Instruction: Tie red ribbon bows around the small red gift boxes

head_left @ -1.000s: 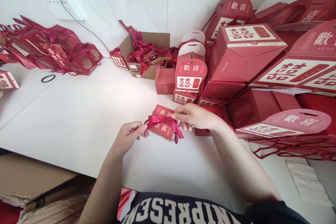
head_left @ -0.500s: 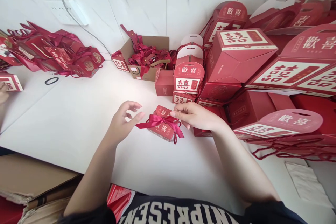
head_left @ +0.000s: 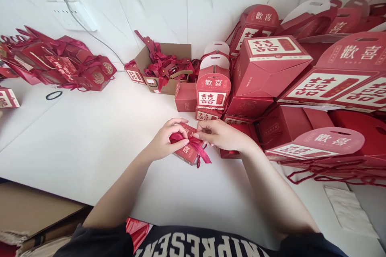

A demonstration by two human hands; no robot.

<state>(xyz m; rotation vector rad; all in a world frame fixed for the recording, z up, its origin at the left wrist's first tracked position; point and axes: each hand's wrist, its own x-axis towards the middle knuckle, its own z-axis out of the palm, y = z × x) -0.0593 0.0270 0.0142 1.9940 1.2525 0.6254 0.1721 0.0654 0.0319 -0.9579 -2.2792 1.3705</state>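
a: start at the left end of the white, flat-topped desk (head_left: 90,136).
b: red-and-white paper box (head_left: 9,98), cut off at the view's edge. behind it, by the wall, a heap of dark red cardboard gift boxes (head_left: 95,78) with ribbon bows. thin black ring (head_left: 54,95) lies just in front of the heap.
a: next?
b: white plastic socket panel (head_left: 72,15) on the wall, thin grey cable (head_left: 87,32) trailing down from it. then an open brown cardboard carton (head_left: 169,87), full of tangled crimson ribbon strips (head_left: 169,64).
a: left hand (head_left: 165,139)?
b: thumb and forefinger pinched nearly together at the middle of a bow of crimson satin ribbon (head_left: 202,153). another finger reaches straighter, near the far edge beneath.
a: what's under the bow?
b: small, flat red cardboard box with pale printed characters (head_left: 185,154). on the desk, set at an angle, between the two hands. ribbon tail drapes past its right side; dark red twisted cord (head_left: 198,164) at the near corner.
a: right hand (head_left: 221,133)?
b: thumb and forefinger tips together on the ribbon, right side of the bow; other fingers loosely bent.
a: and beyond?
b: stacked red cardboard boxes with rounded handles (head_left: 273,76), cream labels. creased white paper sheet (head_left: 350,211), far right.
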